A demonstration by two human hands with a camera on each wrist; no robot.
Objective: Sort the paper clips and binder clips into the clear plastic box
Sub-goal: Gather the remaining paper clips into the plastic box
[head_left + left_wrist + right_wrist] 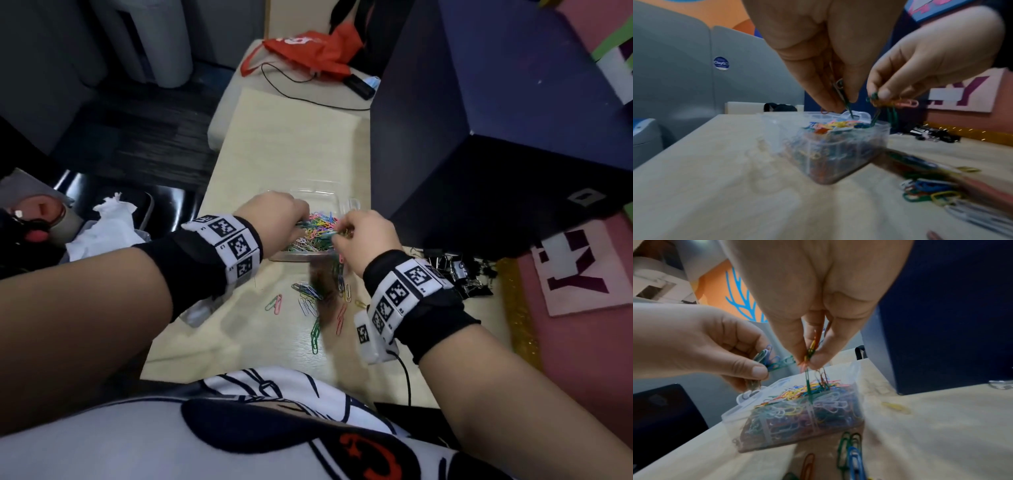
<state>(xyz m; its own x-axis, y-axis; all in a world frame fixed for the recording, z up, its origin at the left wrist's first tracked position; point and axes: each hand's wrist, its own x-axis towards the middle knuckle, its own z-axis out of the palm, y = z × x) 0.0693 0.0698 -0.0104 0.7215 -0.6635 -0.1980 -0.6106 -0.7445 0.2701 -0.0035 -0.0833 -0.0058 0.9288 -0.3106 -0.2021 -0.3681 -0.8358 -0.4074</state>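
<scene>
Left hand [274, 214] pinches paper clips [764, 357]; right hand [368, 240] pinches another bunch [890, 102], both above clear plastic box [797, 423], clip-filled. Loose clips [310, 298] at box's 6 o'clock; binder clips [459, 270] at 3 o'clock on table [291, 144].

We are seeing a pale wooden table [291, 147] carrying the clear plastic box [797, 426], loose paper clips [308, 294], and black binder clips [466, 274].

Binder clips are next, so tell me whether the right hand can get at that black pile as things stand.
Probably yes, once emptied. The binder clips lie in the open on the table, just beside the right hand, nothing between. But that hand pinches paper clips over the clear box.
</scene>
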